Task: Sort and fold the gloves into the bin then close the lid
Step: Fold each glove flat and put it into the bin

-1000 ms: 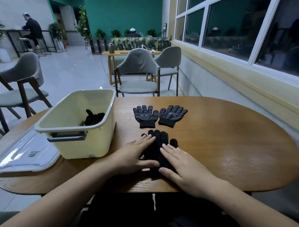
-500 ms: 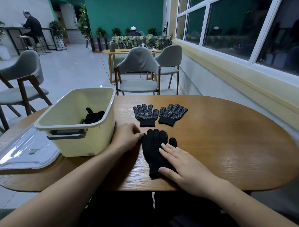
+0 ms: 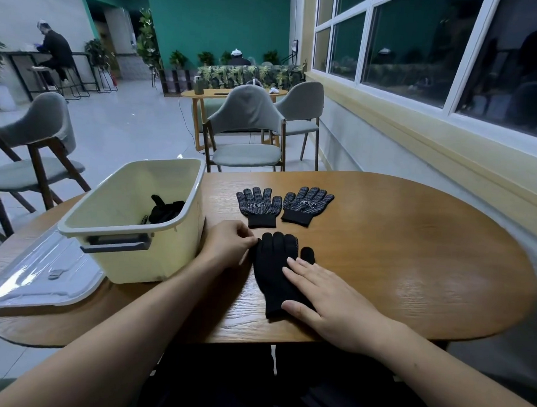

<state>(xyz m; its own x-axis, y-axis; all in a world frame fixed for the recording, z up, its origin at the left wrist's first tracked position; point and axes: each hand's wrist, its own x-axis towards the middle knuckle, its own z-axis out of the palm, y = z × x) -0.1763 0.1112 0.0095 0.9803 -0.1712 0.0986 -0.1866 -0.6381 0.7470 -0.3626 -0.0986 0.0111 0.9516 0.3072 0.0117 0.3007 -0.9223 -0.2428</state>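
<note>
Two dotted gloves [image 3: 258, 207] are laid flat just beyond both hands, while the black glove [image 3: 270, 274] is spread on the table [image 3: 412, 255] between the hands, its cuff toward the person. A dotted edge beside its fingers suggests a second glove stacked beneath, though this cannot be confirmed. Being knitted, it is judged soft, light and limp, likely to sag when lifted and to slide on smooth wood; it is best taken at the fingertip end and folded back over the pinned cuff. The left hand [image 3: 228, 244] is curled, its fingertips apparently pinching the glove's near edge. The right hand [image 3: 328, 295] is laid flat, fingers straight, pressed on the palm and cuff. The bin [image 3: 131, 225] is set just left of the left hand, the lid [image 3: 42, 279] further left.
</note>
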